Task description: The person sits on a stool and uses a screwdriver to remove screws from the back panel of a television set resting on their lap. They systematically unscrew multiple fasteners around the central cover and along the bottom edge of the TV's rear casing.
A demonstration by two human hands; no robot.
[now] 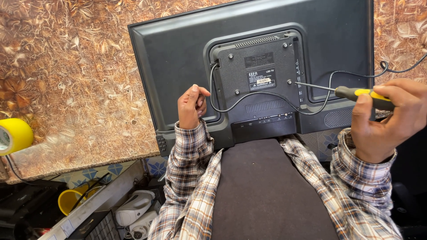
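Screwdriver at a screw on the TV's back

Our right hand (384, 118) closes its fingers (361, 114) around the screwdriver (344, 92), tip at a screw (289, 82) on the back panel of the TV (187, 58), lying face down on the worktop (66, 80). Our left hand (191, 106) rests loosely curled on the TV, holding nothing; a cable (249, 95) loops nearby.

A brown patterned worktop (80, 89) bears a television (178, 53) (face down) and yellow tape roll (13, 135).

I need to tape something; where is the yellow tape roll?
The yellow tape roll lies at the head view's far left edge, on the patterned counter, left of the television.
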